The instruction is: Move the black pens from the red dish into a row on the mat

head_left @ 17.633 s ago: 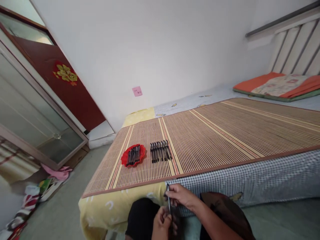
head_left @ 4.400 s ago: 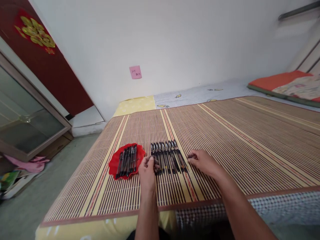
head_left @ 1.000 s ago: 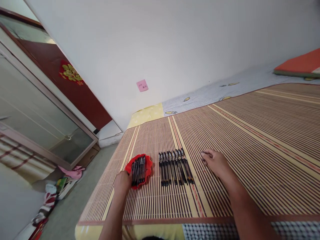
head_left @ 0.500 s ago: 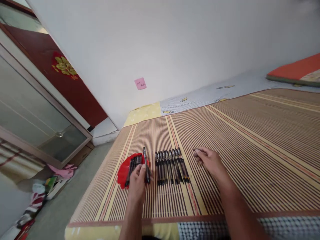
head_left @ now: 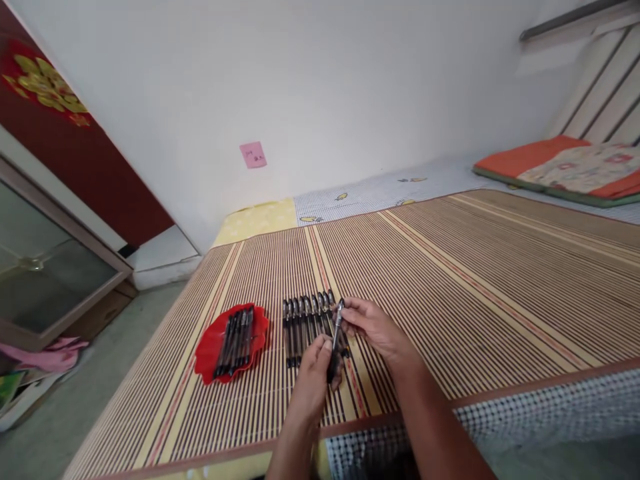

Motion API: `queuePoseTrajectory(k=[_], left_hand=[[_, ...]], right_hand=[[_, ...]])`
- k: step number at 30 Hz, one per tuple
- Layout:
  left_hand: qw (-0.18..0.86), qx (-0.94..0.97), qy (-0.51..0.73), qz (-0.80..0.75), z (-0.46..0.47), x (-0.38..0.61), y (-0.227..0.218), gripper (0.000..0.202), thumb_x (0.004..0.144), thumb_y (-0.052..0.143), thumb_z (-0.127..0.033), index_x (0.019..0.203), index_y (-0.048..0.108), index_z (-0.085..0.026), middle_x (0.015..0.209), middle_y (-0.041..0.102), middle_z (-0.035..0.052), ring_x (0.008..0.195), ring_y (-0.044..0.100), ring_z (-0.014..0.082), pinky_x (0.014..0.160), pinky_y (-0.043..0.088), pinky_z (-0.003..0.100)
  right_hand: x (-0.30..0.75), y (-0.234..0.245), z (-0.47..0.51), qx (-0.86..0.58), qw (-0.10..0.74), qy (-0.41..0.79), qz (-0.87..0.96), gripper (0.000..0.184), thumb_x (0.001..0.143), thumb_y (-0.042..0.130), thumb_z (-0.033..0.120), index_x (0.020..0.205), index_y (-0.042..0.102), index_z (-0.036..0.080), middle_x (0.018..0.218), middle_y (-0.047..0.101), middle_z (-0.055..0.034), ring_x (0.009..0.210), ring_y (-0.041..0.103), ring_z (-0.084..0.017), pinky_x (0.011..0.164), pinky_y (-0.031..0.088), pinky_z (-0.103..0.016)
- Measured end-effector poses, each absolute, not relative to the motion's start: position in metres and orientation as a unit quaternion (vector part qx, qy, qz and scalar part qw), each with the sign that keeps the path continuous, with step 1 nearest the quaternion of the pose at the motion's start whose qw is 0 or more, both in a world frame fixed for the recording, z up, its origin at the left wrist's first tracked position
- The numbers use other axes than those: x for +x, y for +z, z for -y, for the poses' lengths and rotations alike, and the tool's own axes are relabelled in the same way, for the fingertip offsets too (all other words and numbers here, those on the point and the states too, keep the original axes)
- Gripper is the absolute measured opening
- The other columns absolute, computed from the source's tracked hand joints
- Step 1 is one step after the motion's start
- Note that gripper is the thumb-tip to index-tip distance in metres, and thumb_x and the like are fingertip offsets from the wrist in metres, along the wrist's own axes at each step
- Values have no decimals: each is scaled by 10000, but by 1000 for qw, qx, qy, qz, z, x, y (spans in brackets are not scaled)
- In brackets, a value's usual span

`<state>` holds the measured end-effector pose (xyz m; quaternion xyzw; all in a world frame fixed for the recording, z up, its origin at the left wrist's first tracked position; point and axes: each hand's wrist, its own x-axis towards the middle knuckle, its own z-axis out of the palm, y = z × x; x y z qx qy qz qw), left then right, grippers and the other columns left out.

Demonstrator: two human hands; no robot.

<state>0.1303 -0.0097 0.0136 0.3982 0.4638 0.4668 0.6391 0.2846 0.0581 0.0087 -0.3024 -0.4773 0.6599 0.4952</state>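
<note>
While left hand (head_left: 313, 375) and right hand (head_left: 376, 327) pinch one pen (head_left: 336, 333) | row (head_left: 305, 321): roughly eight pens | one red plate (head_left: 204, 348)

Plain white wall (head_left: 350, 87) across the back, with one small pink note (head_left: 253, 155) stuck on it. Off to the left stands a dark red door (head_left: 85, 180) with a gold ornament (head_left: 44, 90), and below it a glass-fronted frame (head_left: 50, 267) cuts into view. Grey-green floor (head_left: 60, 413) down there, a pink cloth (head_left: 47, 357) crumpled on it. The bed takes the rest: a striped bamboo mat (head_left: 475, 280) lies across the top, a yellow sheet (head_left: 257, 220) shows at the far corner, and a checked sheet (head_left: 525, 413) hangs over the near edge. Far right, a folded orange-edged quilt (head_left: 565, 167) lies flat by a pale slatted headboard (head_left: 605, 93). The light is soft, even daylight.
</note>
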Motion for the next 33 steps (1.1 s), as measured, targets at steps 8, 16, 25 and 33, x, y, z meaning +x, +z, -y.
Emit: queuePoseTrajectory(k=[8,16,25,33], left_hand=[[629,402,488,-452,8,129,13,367,777,712,-490,871,516,-194,645,449,-77,532,392,54,512,326,161],[605,452,475,-452,6,128,16,353,797,670,-501,804,503,-191,591,409,-88,484,318,52,461,246,168],[643,374,481,-463,7,127,10,424,709,740,-526,819,502,-193,624,424,-83,521,370,53,493,285,151],[552,432,516,-492,3,133,5,305,769,706,-427,896,537,-207,625,443,-76,575,448,94,575,357,195]], right_hand=[[279,16,-51,-340,517,621,482,220,750,773,365,785,653,184,704,582,35,651,534,-105,635,417,-237],[273,6,-48,-346,559,624,422,283,710,803,404,794,647,182,771,628,1,712,567,-141,697,458,-275],[343,-1,-69,-377,697,543,276,189,752,675,376,798,557,237,836,628,-40,769,607,-195,646,505,-334],[297,9,-56,-362,499,661,428,312,746,765,452,819,646,172,642,512,42,466,342,-50,410,190,-206]])
